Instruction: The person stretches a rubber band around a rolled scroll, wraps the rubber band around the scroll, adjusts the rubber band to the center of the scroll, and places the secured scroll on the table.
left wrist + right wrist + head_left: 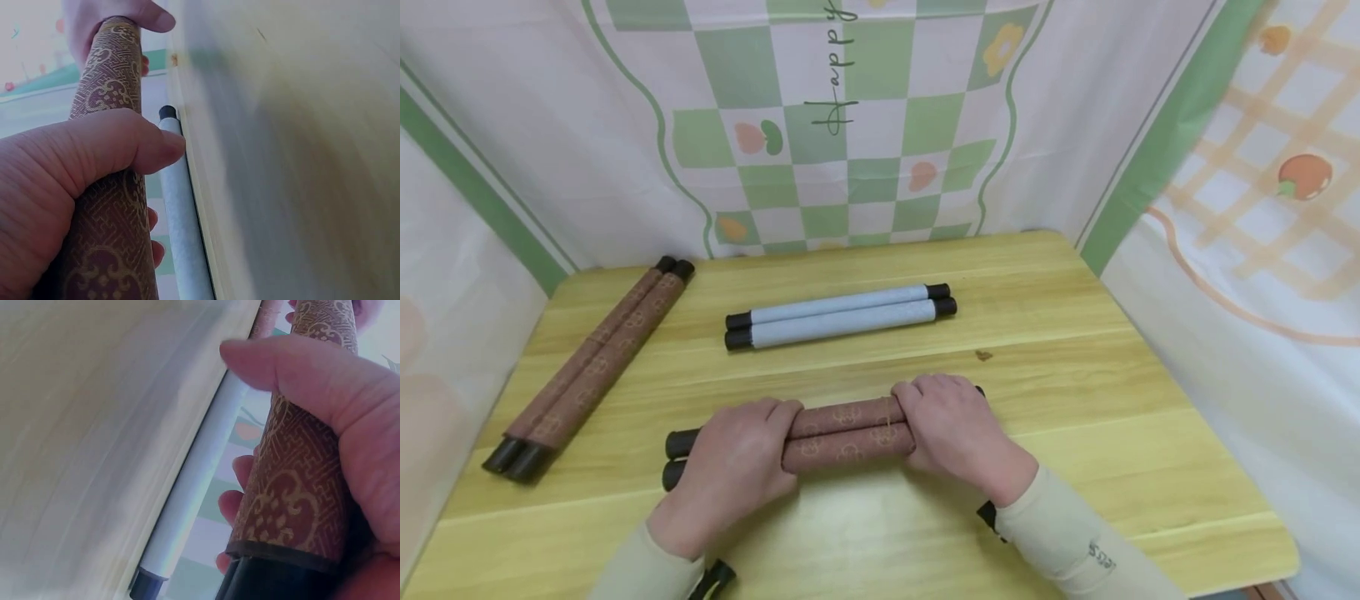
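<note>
Both hands hold a brown scroll [850,446] with gold patterns, rolled from both ends into two parallel rolls with black knobs. My left hand [737,450] grips its left part; in the left wrist view the thumb lies over the patterned roll [109,212]. Around the right part curls my right hand [951,429], and the right wrist view shows its thumb across the roll [294,506] with fingertips behind. The wrist views show the scroll raised off the table. Behind it lies a pale blue double-rolled scroll [842,317] with black ends.
Another brown double-rolled scroll [598,367] lies slanted at the table's left side. The wooden table [1112,417] bears a small brown mark [983,355]. Hanging printed cloth [880,125] encloses the back and both sides.
</note>
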The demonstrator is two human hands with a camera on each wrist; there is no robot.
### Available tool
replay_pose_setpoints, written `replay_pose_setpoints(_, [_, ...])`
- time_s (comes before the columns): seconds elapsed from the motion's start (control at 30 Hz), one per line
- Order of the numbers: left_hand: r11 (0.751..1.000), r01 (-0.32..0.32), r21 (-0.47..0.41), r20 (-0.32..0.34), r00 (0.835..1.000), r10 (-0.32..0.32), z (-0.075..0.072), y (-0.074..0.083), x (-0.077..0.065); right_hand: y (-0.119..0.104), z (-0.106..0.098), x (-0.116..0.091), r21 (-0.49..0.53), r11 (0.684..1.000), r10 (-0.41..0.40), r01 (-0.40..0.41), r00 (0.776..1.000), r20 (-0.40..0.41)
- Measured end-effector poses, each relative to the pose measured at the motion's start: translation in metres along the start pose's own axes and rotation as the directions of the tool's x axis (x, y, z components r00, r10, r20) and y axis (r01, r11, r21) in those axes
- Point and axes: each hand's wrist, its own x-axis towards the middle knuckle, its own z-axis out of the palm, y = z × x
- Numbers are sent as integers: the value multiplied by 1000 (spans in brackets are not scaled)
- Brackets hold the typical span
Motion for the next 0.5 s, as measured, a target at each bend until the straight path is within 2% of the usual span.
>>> replay_pose_setpoints(0.13, [999,45,24,65,997,-46,-2,-2,0,4,2,0,7,1000,-17,18,997,-76])
replay_pose_setpoints(0.23, [997,65,37,84,994,-68,-1,-4,-2,6,2,0,5,1000,-17,17,996,-82])
replay_pose_setpoints(0.33, [998,50,33,55,997,-51,0,-5,-4,6,1,-1,0,1000,-1,1,999,-48])
replay_pose_setpoints(0.5, [999,22,33,24,999,-23,2,-3,-5,0,2,-1,-20,999,35,-34,998,54])
